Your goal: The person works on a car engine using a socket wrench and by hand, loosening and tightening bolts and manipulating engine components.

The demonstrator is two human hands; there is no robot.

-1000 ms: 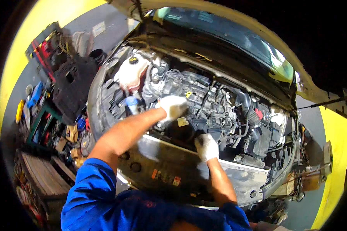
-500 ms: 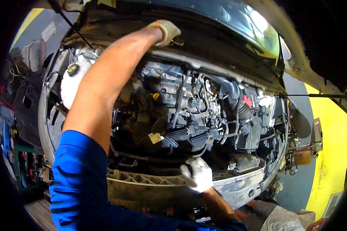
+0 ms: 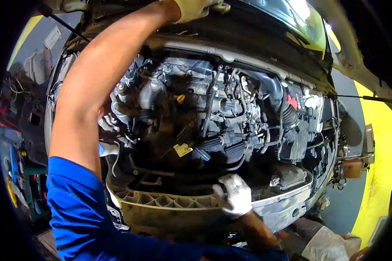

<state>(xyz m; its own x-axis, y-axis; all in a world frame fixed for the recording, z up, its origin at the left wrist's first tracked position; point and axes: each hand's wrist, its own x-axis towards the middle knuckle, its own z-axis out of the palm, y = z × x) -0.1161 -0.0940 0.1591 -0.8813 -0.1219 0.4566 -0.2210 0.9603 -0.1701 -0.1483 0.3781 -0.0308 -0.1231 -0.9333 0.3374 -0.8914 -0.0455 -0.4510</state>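
Observation:
My left hand [image 3: 194, 9], in a cream glove, reaches over the far edge of the engine bay toward the windshield. The upper picture edge cuts it off. At its bent fingertips is a small yellowish thing [image 3: 223, 7] whose kind I cannot make out. My right hand [image 3: 234, 196], in a white glove, rests on the car's front crossmember [image 3: 165, 201], fingers curled over its far edge. Between the hands lies the engine [image 3: 224, 108], uncovered, with hoses and wiring, a yellow dipstick handle [image 3: 180, 99] and a yellow tag [image 3: 183, 150].
The raised hood's support strut [image 3: 67, 27] stands at the far left. A ribbed air hose [image 3: 288, 114] and a battery with a red cap [image 3: 292, 102] sit at the right. A person's light trousers [image 3: 329, 245] show at the lower right. Tools [image 3: 17, 174] lie at the left.
My left hand has moved farther away and up toward the windshield, and my left arm has shifted left, uncovering more engine parts. My right hand stays on the crossmember as the view shifts slightly.

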